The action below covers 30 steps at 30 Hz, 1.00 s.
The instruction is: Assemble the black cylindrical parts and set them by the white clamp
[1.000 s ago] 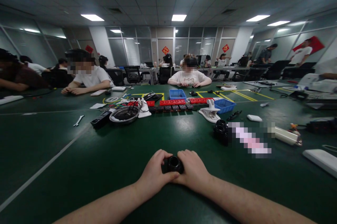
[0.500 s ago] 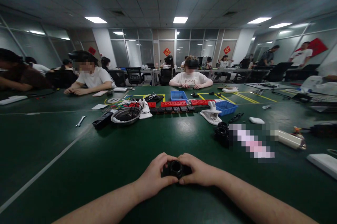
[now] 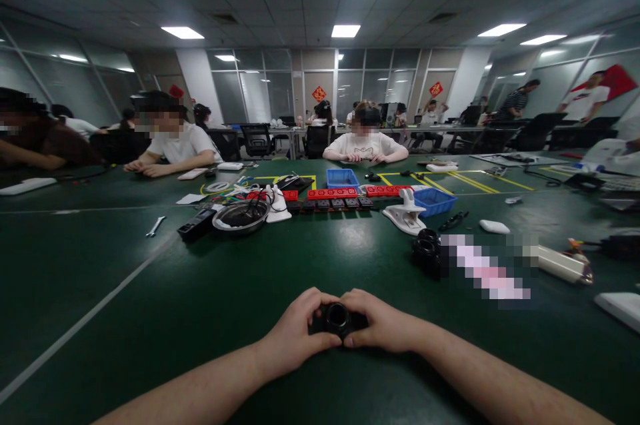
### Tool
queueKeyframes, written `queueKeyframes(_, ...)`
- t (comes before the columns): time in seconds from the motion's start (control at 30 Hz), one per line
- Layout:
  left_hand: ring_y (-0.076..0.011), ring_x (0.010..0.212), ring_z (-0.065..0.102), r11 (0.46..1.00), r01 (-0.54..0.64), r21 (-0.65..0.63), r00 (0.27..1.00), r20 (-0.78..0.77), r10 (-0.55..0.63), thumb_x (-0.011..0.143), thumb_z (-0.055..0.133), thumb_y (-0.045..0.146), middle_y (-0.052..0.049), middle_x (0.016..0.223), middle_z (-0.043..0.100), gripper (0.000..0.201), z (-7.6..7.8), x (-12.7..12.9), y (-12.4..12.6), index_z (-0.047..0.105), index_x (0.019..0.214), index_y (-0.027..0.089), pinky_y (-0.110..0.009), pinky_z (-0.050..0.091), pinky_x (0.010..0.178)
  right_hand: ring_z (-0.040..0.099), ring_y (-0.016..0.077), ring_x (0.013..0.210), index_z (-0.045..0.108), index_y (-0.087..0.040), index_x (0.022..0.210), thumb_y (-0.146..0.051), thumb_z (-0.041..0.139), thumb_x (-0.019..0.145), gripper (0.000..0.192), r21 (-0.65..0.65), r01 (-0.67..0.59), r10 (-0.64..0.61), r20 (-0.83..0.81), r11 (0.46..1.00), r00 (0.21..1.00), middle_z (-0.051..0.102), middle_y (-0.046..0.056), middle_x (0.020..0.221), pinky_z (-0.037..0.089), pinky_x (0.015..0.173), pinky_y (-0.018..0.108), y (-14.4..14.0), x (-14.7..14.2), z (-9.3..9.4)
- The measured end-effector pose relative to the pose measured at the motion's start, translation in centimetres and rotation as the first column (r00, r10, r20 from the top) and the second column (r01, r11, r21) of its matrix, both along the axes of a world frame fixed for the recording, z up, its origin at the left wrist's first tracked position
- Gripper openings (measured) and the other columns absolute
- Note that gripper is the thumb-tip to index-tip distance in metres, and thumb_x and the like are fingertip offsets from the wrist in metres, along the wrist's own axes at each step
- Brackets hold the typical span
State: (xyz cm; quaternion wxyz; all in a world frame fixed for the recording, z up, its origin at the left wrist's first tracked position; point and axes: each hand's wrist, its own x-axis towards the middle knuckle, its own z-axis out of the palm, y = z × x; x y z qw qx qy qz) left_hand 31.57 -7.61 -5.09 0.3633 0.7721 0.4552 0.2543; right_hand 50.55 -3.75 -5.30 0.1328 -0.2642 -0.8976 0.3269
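- Grip: the left hand and the right hand close from either side on a small black ring-shaped part, fingers curled over its top and thumbs meeting beneath it; its round opening faces the camera.
- Location of the part: at the near edge of the green table, about midway along it, low over the surface; whether it touches the surface cannot be told.
- Nearest neighbours: a cluster of similar black ring parts lies further in and to the right, beside a blurred-out patch.
- Containers: a round metal bowl, left of the table's middle, holds dark cables that spill over its rim; a blue tray stands right of the middle and a second blue tray further back, contents of both hidden by their walls.
- Between the bowl and the trays: a row of red and black blocks and a white clamp-like stand.
- Left part of the surface: a small wrench, well apart from the hands.
- Far edge: a seated person in a white shirt, hands together on the table.
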Motion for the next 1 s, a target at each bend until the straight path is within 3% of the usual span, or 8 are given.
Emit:
queueKeyframes(0.67,-0.014,0.073,0.044,1.0,-0.011,-0.003,1.0,0.019,0.011,0.065,0.063,0.026,0.0,0.086,0.047,0.035,0.0,0.1,-0.1,0.053,0.097,0.021,-0.022,0.035,0.061,0.046,0.0161,0.078,0.056,-0.015,0.086,-0.03,0.066,0.063,0.029,0.017,0.029,-0.029,-0.006,0.999,1.0,0.053,0.001,0.081,0.035,0.069,0.026,0.0,-0.1,-0.5)
queueKeyframes(0.83,-0.0159,0.075,0.045,0.996,-0.087,0.022,0.996,-0.014,0.087,0.06,0.067,0.033,0.0,0.083,0.048,0.036,-0.2,0.4,-0.2,0.054,0.09,0.019,-0.024,0.035,0.063,0.045,0.0141,0.07,0.051,-0.014,0.077,-0.035,0.069,0.056,0.034,0.021,0.194,-0.195,0.03,0.981,0.98,0.049,0.0,0.076,0.034,0.058,0.022,-0.2,-0.4,-1.0)
queueKeyframes(1.0,-0.0158,0.073,0.045,0.98,-0.198,0.033,0.979,-0.03,0.199,0.057,0.069,0.028,0.0,0.081,0.048,0.034,-0.6,0.9,-0.6,0.054,0.086,0.018,-0.024,0.035,0.062,0.042,0.013,0.062,0.045,-0.016,0.068,-0.043,0.069,0.05,0.04,0.133,0.328,-0.342,0.108,0.935,0.933,0.048,-0.001,0.07,0.03,0.051,0.022,-0.9,-1.4,-1.4)
